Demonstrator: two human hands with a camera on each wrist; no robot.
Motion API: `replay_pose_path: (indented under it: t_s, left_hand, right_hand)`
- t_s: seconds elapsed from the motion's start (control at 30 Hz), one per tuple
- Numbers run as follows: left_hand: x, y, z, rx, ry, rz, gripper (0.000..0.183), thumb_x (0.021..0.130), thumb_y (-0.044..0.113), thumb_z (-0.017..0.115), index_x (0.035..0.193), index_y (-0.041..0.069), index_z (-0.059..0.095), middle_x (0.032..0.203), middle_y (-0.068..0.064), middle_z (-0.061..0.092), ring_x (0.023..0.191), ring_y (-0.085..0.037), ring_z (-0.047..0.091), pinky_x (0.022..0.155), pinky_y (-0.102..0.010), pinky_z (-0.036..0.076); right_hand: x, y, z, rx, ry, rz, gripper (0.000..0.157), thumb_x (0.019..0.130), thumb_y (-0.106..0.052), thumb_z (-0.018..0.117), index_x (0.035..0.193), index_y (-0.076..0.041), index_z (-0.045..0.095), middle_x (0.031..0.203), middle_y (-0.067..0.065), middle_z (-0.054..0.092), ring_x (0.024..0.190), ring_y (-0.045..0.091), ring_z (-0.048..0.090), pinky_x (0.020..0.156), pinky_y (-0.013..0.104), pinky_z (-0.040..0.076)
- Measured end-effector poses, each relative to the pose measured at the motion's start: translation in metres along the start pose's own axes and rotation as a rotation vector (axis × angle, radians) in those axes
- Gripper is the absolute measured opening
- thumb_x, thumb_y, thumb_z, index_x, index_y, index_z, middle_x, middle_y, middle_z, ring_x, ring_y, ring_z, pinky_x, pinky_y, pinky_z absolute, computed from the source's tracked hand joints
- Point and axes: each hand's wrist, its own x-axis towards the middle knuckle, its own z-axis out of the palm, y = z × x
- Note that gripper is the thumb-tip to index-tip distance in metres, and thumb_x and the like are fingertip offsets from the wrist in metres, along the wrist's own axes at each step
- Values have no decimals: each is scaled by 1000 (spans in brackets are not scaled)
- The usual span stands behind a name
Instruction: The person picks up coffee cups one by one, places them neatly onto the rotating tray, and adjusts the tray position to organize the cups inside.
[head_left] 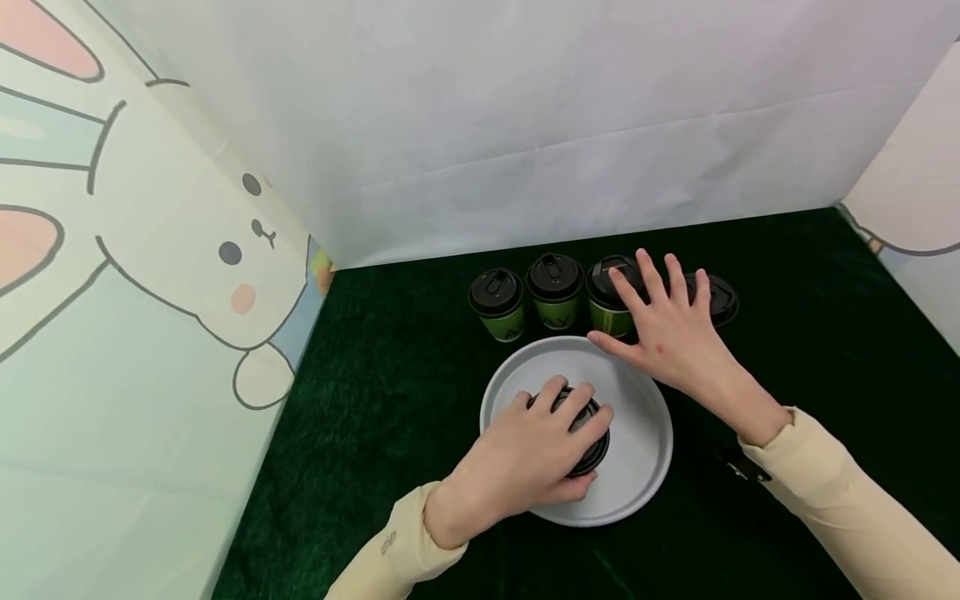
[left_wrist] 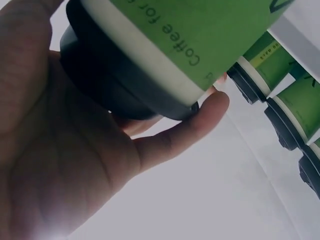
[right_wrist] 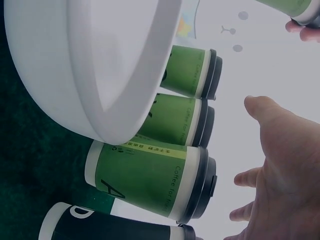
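My left hand (head_left: 536, 446) holds a green paper coffee cup (left_wrist: 185, 35) from above, its fingers curled around the black lid (head_left: 592, 450). In the head view the cup is over the round pale grey tray (head_left: 660, 450); whether its base touches the tray cannot be told. Fingers spread, my right hand (head_left: 671, 337) hovers behind the tray, holding nothing. It is nearest to the rightmost of three lidded green cups (head_left: 611, 321), partly covering its lid in the head view. A dark cup (right_wrist: 115, 227) with a black lid stands beside that one, mostly hidden by the right hand in the head view.
The other two green cups (head_left: 555, 308) stand in a row just behind the tray, each with a black lid. Dark green cloth (head_left: 375, 400) covers the table. A white backdrop (head_left: 525, 125) rises behind, and a rabbit-print panel (head_left: 172, 250) stands at the left.
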Motion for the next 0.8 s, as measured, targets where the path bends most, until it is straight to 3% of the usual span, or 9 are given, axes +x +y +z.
replay_pose_path:
  t_s: [0.47, 0.8]
  left_hand:
    - [1, 11, -1, -49, 3, 62, 58, 94, 61, 56, 138, 25, 53, 133, 0, 53, 116, -21, 55, 71, -32, 56]
    - [0, 17, 1, -64, -44, 83, 62, 92, 64, 56, 140, 26, 51, 135, 0, 51, 117, -20, 54, 72, -32, 57]
  right_hand:
    - [0, 0, 2, 9, 12, -5, 95, 86, -66, 65, 158, -13, 33, 164, 24, 13, 147, 55, 9, 108, 79, 8]
    - [0, 0, 4, 2, 29, -12, 95, 86, -65, 67, 157, -12, 34, 164, 25, 14, 146, 56, 12, 107, 80, 9]
